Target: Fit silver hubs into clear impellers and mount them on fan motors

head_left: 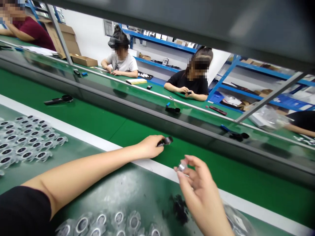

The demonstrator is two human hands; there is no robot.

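My left hand [150, 146] reaches out over the green conveyor belt [98, 121], its fingers closed on a small black part [166, 141] held just above the belt. My right hand [197, 183] is raised nearer to me, pinching a small silvery clear piece [182, 166] between thumb and fingertips. Several round silvery pieces with dark centres [27, 139] lie in rows on the glossy worktop at the left. More of these round pieces [110, 224] lie along the bottom edge, under my left forearm.
Black handle-shaped items [59, 99] [173, 109] [236, 135] lie on the belt and the far strip. Three people sit across the line, a fourth arm at far right. A clear bag [267, 118], cardboard boxes [83, 60] and blue shelving [157, 41] stand behind.
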